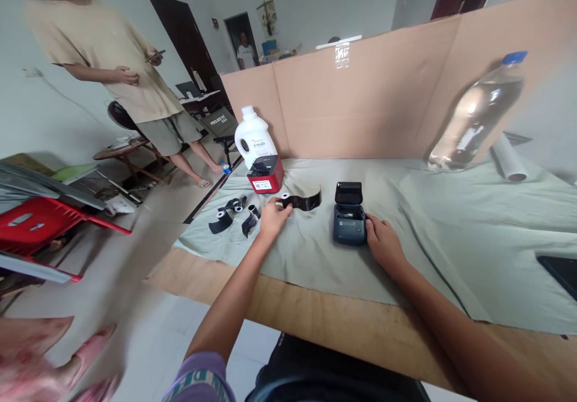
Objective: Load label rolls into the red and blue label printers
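Note:
My left hand (273, 217) grips the white-cored end of a black paper roll (303, 201) that lies partly unrolled on the grey-green cloth (406, 234). My right hand (382, 241) rests against the right side of a small dark blue printer (349, 223) whose lid stands open. Several more black rolls (233, 212) lie on the cloth just left of my left hand. A red and black printer (265, 175) sits behind them, in front of a white jug (253, 136).
A cardboard wall (360, 89) closes the back of the table. A clear water bottle (478, 113) and a white paper roll (508, 157) are at the right, a dark tablet (559, 270) at the right edge. A person stands at the far left near a red chair (40, 225).

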Demonstrator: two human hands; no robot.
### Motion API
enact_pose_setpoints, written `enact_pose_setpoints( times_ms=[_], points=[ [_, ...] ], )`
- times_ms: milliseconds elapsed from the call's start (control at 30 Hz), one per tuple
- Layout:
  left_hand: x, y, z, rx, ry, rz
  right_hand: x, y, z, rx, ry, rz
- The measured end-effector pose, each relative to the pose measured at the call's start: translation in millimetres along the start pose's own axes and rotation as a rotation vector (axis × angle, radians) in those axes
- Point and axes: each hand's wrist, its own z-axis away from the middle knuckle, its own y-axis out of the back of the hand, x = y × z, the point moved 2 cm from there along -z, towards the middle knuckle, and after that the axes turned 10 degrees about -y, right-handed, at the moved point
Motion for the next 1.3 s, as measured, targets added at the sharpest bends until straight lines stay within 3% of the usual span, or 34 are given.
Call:
enact_pose_setpoints(
  times_ms=[100, 233, 333, 467, 500, 633, 700, 767, 833, 933, 1000, 1067, 1167, 1300],
  points=[
    [-25, -1.6, 15, -0.017, 0.127, -0.176, 1, -1, 0, 0.006, 0.003, -0.006],
    [-26, -1.4, 25, -0.109, 0.178, -0.34, 2, -1, -1, 0.017, 0.022, -0.02],
    [-20, 19.0, 29, -0.145, 0.226, -0.438, 2, 0, -1, 0.008, 0.014, -0.023],
    [-26, 64.8, 24, 0.118, 0.22, -0.595, 1, 0, -1, -0.001, 0.009, -0.033],
    [-31, 73.8, 19, 0.133, 0.226, -0.609, 1, -1, -2, 0.0, 0.007, -0.036],
    [-46, 89.3, 2, -0.038, 0.283, -0.53, 3, 0, -2, 0.019, -0.008, -0.073],
    [-40, 86.9, 4, -0.001, 0.231, -0.53, 1, 6, 0, 0.065, 0.004, -0.135],
    [-21, 74.5, 19, 0.099, 0.096, -0.524, -9, 19, 4, 0.121, 0.063, -0.232],
    [8, 49.6, 42, 0.145, -0.119, -0.447, -28, 33, 6, 0.112, 0.14, -0.329],
    [57, -0.1, 71, 0.078, -0.476, -0.282, -65, 49, 4, -0.134, 0.208, -0.389],
    [85, -28.5, 77, 0.068, -0.62, -0.221, -88, 55, -3, -0.327, 0.243, -0.334],
    [104, -48.6, 71, 0.084, -0.693, -0.212, -103, 62, -15, -0.381, 0.251, -0.235],
    [114, -67.6, 59, 0.104, -0.756, -0.24, -107, 67, -34, -0.336, 0.213, -0.122],
    [104, -83.8, 62, 0.112, -0.824, -0.237, -88, 57, -52, -0.374, 0.233, -0.098]
  ],
)
